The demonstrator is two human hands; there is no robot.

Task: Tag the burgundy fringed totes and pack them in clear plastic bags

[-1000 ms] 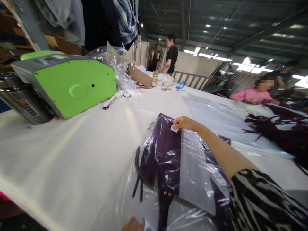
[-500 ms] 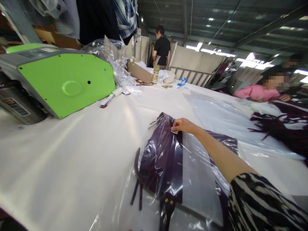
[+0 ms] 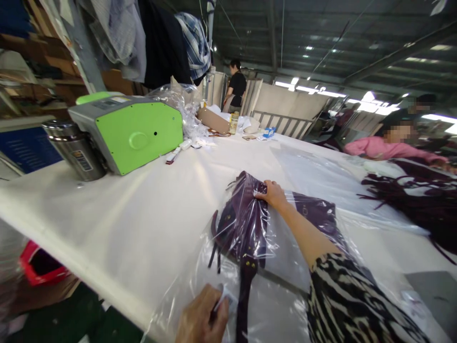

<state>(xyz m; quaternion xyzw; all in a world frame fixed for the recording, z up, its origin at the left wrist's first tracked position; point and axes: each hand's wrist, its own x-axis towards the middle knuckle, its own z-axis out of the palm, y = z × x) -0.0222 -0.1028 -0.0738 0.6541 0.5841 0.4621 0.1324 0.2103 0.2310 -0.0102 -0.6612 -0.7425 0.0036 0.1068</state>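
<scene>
A dark maroon handbag with a long strap and thin tassels lies inside a clear plastic bag on the white table. My right hand is closed on the handbag's upper edge through the plastic, its thumb over a small white label. Low in the view, my left hand is curled beside the strap. Between its thumb and forefinger is a small pale piece with something dark in the grip, too blurred to name. Another maroon leather piece shows through plastic beyond my right forearm.
A green and grey machine and a steel flask stand at the left. A pile of maroon fringed pieces lies at the right, by a person in a pink top. A flat plastic sheet covers the far table.
My left hand has come into view at the bottom, closed on a small pale thing. My right hand has shifted from pinching the label to gripping the handbag's edge. The camera view has swung left.
</scene>
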